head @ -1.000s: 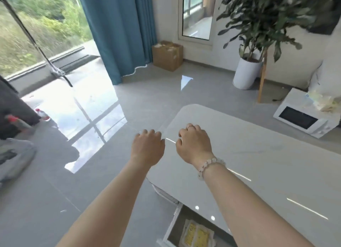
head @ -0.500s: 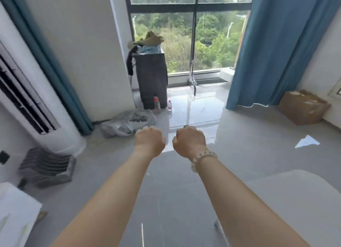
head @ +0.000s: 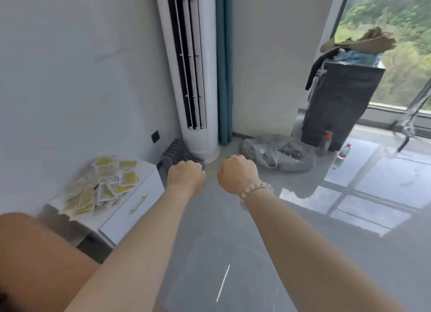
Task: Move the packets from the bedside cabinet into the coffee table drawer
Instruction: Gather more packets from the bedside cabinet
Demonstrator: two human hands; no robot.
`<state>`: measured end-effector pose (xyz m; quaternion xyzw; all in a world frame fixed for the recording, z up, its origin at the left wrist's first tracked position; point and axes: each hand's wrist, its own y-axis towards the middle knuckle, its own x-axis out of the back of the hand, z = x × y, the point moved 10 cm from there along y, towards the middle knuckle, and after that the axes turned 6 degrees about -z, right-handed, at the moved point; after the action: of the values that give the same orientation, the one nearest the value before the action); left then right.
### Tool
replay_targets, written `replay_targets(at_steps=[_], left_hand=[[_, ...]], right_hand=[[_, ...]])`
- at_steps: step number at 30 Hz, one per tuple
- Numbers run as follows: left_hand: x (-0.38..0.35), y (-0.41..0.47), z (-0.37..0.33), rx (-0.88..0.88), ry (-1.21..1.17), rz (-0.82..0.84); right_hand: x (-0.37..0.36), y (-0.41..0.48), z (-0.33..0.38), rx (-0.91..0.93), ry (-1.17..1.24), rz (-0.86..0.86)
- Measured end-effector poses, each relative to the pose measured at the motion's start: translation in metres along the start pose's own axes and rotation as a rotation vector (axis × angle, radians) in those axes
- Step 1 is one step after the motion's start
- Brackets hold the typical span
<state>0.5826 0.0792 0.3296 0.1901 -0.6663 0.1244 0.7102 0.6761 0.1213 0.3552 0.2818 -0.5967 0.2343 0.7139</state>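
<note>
Now view swung off coffee table onto bedside cabinet (head: 130, 216), lower left. Packets (head: 105, 183) heaped on its top, many left. Left hand (head: 186, 176), right hand (head: 238, 174) fisted, apparently empty; palms hidden. Likely return trip for next load.

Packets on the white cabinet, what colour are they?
The packets are yellow with white edges, best seen in the head view.

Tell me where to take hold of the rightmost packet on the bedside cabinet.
Probably grip the rightmost packet by its right edge, coming from above and the right: it lies flat on top of the pile with that edge uncovered.
</note>
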Motion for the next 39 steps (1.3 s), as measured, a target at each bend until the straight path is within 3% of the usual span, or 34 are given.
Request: replay_targets(at_steps=[10, 23, 32, 39], left_hand=[[-0.043, 0.053, 0.136, 0.243, 0.036, 0.082], [-0.073, 0.175, 0.292, 0.588, -0.006, 0.067], [-0.108, 0.144, 0.387, 0.855, 0.029, 0.171], [-0.132, 0.162, 0.467, 0.923, 0.024, 0.139]], right_hand=[[-0.058, 0.125, 0.109, 0.295, -0.005, 0.075], [-0.127, 0.322, 0.217, 0.575, -0.007, 0.19], [-0.181, 0.341, 0.32, 0.829, 0.071, 0.257], [-0.206, 0.384, 0.389, 0.843, 0.106, 0.187]])
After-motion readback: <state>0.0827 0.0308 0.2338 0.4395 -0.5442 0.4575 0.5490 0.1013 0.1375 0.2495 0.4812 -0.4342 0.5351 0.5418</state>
